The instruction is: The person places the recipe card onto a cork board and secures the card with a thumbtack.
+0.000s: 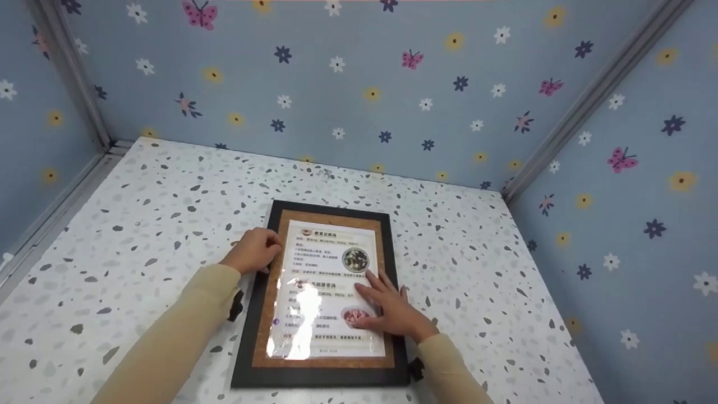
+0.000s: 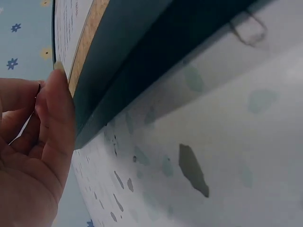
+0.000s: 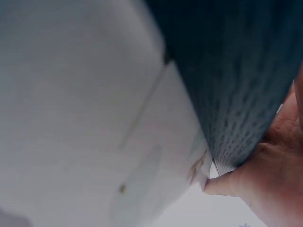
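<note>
A cork board [image 1: 325, 362] in a black frame [image 1: 320, 379] lies on the speckled tabletop. On its cork is a glossy printed sheet [image 1: 331, 275] with text and two round food pictures; light glares off its lower half. A purple pushpin [image 1: 276, 321] shows at the sheet's lower left edge. My left hand [image 1: 255, 251] is at the frame's upper left side, close to the sheet's edge. Its thumb and fingertips pinch a small dark thing [image 2: 38, 90], mostly hidden by the fingers. My right hand [image 1: 392, 308] rests with spread fingers on the sheet's right side, its wrist crossing the frame.
The white speckled tabletop [image 1: 146, 224] spreads around the board. Blue panels [image 1: 336, 84] with flowers and butterflies stand behind it and on both sides, joined by grey corner posts [image 1: 589, 95]. Both sleeves [image 1: 174, 331] are beige, with a dark strap at each wrist.
</note>
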Tool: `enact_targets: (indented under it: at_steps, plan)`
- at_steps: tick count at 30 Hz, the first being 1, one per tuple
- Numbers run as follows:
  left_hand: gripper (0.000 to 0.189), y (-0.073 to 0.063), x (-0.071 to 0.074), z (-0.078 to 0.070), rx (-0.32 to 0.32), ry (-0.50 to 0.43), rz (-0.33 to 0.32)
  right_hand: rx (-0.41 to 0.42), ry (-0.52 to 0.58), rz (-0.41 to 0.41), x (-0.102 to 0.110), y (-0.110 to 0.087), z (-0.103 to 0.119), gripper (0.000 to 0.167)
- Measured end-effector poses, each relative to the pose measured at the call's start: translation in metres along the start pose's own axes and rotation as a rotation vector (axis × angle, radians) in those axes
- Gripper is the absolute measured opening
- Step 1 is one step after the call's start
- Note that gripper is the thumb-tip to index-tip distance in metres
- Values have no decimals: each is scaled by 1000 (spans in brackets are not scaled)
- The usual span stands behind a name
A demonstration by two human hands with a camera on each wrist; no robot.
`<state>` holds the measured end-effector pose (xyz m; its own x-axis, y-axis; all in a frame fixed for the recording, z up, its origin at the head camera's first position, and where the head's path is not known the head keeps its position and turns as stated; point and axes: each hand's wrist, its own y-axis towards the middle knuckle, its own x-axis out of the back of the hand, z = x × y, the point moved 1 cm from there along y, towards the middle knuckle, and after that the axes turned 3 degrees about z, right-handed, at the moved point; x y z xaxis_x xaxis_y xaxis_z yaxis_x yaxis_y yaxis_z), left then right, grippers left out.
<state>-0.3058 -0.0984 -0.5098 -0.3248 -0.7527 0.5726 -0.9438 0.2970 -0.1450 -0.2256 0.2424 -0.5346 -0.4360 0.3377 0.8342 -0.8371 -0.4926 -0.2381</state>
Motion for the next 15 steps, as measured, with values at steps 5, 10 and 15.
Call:
enact_targets:
  at_steps: [5,10,15]
  plan:
    - [24,-8,11,15,25,63,-38,47,-16,26,-6,17,14,91]
    - [24,-2,10,18,20,53,-47,37,-17,34,-5,15,12,91]
    - [20,30,-6,2,17,9,-9,-19,12,-12,0,-5,-5,90]
